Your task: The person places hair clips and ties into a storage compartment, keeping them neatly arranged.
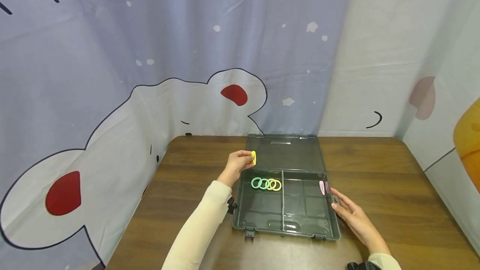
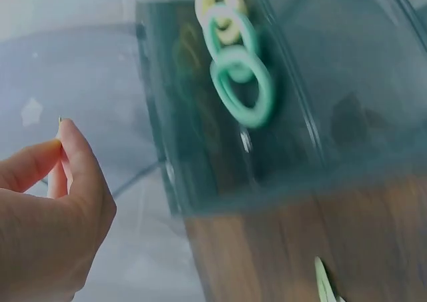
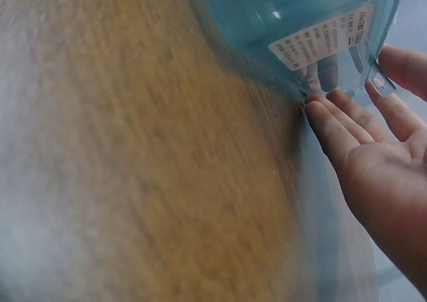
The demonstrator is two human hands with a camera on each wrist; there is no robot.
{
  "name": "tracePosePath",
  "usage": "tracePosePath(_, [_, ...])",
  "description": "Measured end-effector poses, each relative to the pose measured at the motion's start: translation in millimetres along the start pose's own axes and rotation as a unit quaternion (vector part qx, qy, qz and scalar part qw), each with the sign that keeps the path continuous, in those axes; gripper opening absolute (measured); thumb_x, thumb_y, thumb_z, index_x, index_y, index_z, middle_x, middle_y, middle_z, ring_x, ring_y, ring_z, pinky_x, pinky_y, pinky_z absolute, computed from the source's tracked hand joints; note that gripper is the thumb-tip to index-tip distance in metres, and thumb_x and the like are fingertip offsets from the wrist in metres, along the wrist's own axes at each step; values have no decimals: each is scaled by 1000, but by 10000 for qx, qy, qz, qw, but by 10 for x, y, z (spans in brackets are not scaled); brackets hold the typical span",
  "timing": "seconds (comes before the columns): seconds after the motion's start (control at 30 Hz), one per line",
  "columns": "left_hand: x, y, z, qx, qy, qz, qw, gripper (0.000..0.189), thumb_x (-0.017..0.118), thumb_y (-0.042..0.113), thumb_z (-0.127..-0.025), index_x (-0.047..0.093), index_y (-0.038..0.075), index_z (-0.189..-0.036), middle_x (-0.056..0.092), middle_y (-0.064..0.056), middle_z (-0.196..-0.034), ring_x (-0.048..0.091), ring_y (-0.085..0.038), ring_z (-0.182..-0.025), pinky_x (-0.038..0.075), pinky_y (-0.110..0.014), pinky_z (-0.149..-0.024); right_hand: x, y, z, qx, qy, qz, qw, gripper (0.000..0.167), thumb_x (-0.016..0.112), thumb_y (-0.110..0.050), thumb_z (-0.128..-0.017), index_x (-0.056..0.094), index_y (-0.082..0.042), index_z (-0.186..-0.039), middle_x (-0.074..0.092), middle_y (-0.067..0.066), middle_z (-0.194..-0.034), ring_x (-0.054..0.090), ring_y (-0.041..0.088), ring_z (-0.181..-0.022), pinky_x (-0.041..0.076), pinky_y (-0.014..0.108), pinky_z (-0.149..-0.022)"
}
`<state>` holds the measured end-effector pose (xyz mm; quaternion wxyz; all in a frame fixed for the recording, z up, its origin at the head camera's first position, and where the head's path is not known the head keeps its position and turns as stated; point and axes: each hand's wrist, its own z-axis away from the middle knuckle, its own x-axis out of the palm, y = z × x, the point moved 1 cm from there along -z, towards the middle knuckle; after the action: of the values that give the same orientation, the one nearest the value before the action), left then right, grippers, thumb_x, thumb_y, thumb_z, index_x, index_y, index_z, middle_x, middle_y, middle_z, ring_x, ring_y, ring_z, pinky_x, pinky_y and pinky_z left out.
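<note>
Head view, yellow clip [image 1: 253, 158] in left hand [image 1: 237, 162], right hand [image 1: 351, 216] touching box [image 1: 258, 211].

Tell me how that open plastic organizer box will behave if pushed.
The plastic organizer box would probably slide rather than tip, being broad and low. Its thin-looking, translucent walls suggest it's light for its size. The overlapping rings inside may shift, since nothing visible pins them.

The head camera looks forward and down from the near side, over table [image 1: 367, 161] and box [image 1: 258, 211] to the far curtain [image 1: 150, 45]. The left wrist's, close in, faces past the left hand [image 2: 57, 215] to rings [image 2: 263, 92] both show; the right's skims the table toward the box.
</note>
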<state>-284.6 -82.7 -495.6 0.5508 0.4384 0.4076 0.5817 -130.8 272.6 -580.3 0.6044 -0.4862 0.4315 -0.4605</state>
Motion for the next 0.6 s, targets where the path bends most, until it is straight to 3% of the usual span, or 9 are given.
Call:
tracePosePath(0.23, [350, 35, 37, -104, -316, 243, 9992, 23, 65, -9, -86, 63, -10, -109, 63, -12, -89, 63, -15, -69, 61, -29, -75, 3, 12, -11, -29, -8, -72, 10000, 61, 50, -21, -101, 21, -5, -152, 3, 24, -157, 6, 44, -141, 34, 7, -94])
tracePosePath(0.6, [885, 33, 128, -318, -626, 590, 9958, 21, 64, -11, -84, 64, -9, -106, 63, -12, -80, 62, -14, -63, 61, -29, -71, -4, 21, -11, -34, -33, -105, 9999, 61, 50, -22, -101, 20, -5, -152, 2, 21, -158, 3, 44, -141, 35, 6, -93])
